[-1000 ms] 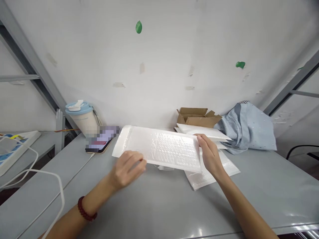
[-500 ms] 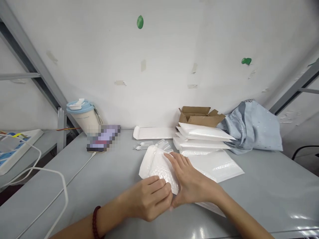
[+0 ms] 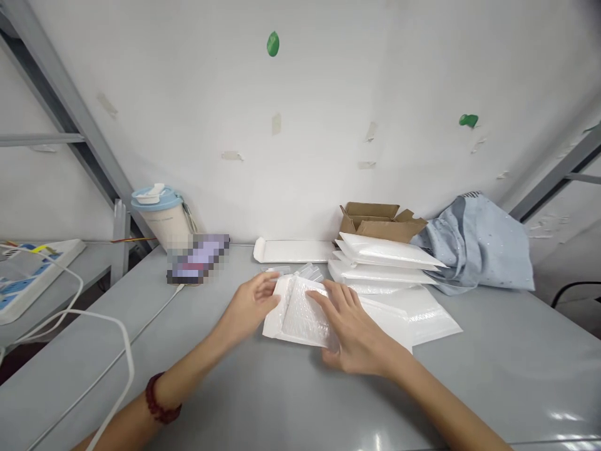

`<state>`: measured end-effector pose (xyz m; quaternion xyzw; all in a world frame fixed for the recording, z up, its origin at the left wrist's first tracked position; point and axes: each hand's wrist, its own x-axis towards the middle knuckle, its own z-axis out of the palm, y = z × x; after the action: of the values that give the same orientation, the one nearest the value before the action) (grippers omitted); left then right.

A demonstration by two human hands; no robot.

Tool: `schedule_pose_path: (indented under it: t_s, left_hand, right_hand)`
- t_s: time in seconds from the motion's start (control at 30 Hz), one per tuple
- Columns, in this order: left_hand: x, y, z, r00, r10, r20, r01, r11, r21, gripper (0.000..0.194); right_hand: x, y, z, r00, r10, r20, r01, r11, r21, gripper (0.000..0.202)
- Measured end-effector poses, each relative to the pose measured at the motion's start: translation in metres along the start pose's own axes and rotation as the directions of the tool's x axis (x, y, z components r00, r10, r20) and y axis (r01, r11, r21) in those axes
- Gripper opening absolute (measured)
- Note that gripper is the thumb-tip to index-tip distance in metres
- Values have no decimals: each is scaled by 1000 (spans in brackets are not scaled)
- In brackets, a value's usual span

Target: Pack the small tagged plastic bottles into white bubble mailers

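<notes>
A white bubble mailer (image 3: 305,316) is tilted up over the table, its flap end toward the left. My right hand (image 3: 354,332) grips its right part, fingers spread over the upper face and thumb at the lower edge. At the flap side is my left hand (image 3: 253,304), fingers half curled and thumb apart from them, close to or touching the flap edge; I see nothing held in it. Small clear plastic pieces (image 3: 310,271) lie just behind the mailer, partly hidden by it and by my left fingers.
Stacked white mailers (image 3: 385,274) stand at the right, before an open cardboard box (image 3: 375,219) and a light blue cloth (image 3: 483,244). Another flat mailer (image 3: 295,250) lies by the wall. A phone (image 3: 200,257), charging cable (image 3: 113,363) and lidded cup (image 3: 164,219) occupy the left.
My left hand has let go of the mailer's lower edge and moved up and left to its flap side. The right hand keeps its hold, and the mailer has turned flatter.
</notes>
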<state>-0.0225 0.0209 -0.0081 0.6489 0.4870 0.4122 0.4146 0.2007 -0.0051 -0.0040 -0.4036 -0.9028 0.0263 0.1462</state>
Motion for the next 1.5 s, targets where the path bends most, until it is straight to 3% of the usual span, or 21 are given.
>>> schedule_pose_path:
  t_s: [0.03, 0.1, 0.17, 0.37, 0.63, 0.73, 0.83, 0.9, 1.0, 1.1, 1.23, 1.5]
  left_hand:
    - [0, 1, -1, 985, -106, 135, 124, 984, -127, 37]
    - [0, 3, -1, 920, -199, 337, 295, 919, -262, 33]
    - [-1, 1, 3, 889, -232, 395, 368, 874, -316, 28]
    - [-6, -6, 23, 903, -314, 293, 383, 897, -220, 19]
    - [-6, -13, 30, 929, -315, 196, 339, 935, -103, 32]
    - [-4, -18, 26, 937, -254, 238, 273, 961, -50, 37]
    - [2, -21, 13, 980, -59, 190, 14, 973, 231, 41]
    - [7, -23, 0, 987, 139, 80, -160, 843, 513, 40]
    - [18, -33, -19, 947, 320, -8, -211, 641, 738, 29]
    - [27, -48, -30, 946, 324, 8, -203, 571, 796, 22]
    - [32, -59, -31, 952, 294, 87, -251, 585, 771, 15]
    - [25, -40, -37, 952, 250, 175, -298, 635, 713, 19]
  right_hand:
    - [0, -1, -1, 1000, -14, -1, 14, 1000, 4, 78]
    - [-1, -2, -1, 999, -37, -7, 37, 999, 3, 78]
    - [-1, -5, 0, 999, -46, -21, 45, 999, -17, 77]
    - [0, -12, 8, 998, -57, -3, 56, 996, -69, 77]
    - [0, -10, 6, 985, -158, -69, 149, 982, -116, 59]
    - [1, -7, 5, 980, -172, -104, 160, 981, -109, 54]
    - [1, -1, 2, 983, -133, -127, 125, 990, -69, 52]
    - [1, 4, -1, 982, -108, -154, 103, 994, -39, 54]
    - [0, 11, -6, 974, -89, -208, 88, 996, -16, 58]
    - [0, 13, -9, 979, -48, -200, 52, 999, 14, 57]
    - [2, 12, -8, 987, -14, -161, 23, 998, 55, 56]
    - [4, 16, -1, 994, 27, -108, -19, 997, 76, 59]
